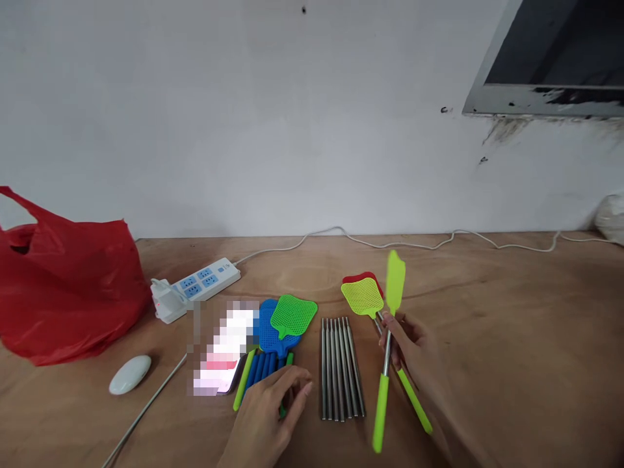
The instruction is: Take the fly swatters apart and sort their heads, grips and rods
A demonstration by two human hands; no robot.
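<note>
My right hand (412,344) is closed around the metal shaft of a yellow-green fly swatter (381,409), held tilted with its head seen nearly edge-on. Behind it, another yellow fly swatter (363,297) lies on the table over a red swatter head (376,278). My left hand (273,416) rests with curled fingers over several coloured handles (258,370); whether it grips one is hidden. Just beyond it lie a green swatter head (294,314) and blue swatter heads (270,331). Between my hands, several metal rods (340,370) lie side by side.
A red plastic bag (73,286) stands at the left, near a white computer mouse (130,375). A power strip (214,278) with a plugged-in adapter (168,296) trails a cable along the wall. A blurred-out phone (224,357) lies left of the handles on the wooden table (526,338).
</note>
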